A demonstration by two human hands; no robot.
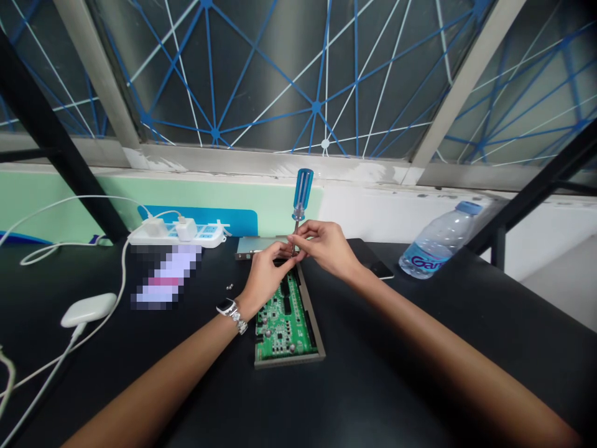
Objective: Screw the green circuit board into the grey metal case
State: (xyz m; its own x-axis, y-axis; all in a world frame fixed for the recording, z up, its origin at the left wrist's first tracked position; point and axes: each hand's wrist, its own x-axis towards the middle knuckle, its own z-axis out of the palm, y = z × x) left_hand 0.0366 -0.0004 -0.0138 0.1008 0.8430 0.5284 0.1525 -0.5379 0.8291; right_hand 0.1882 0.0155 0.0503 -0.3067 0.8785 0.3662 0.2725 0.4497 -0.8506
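Observation:
A green circuit board (285,323) lies in a grey metal tray (318,339) on the black table. A screwdriver with a clear blue handle (302,190) stands upright over the board's far end. My right hand (326,246) pinches its metal shaft just below the handle. My left hand (263,274), with a watch on the wrist, has its fingers closed at the lower shaft near the tip, right above the board. The tip itself is hidden by my fingers.
A white power strip (175,233) with plugged chargers and white cables sits at the back left, a white adapter (88,309) nearer. A water bottle (438,241) lies at the right, a phone (380,269) beside my right wrist. A small screw (228,287) rests on the table.

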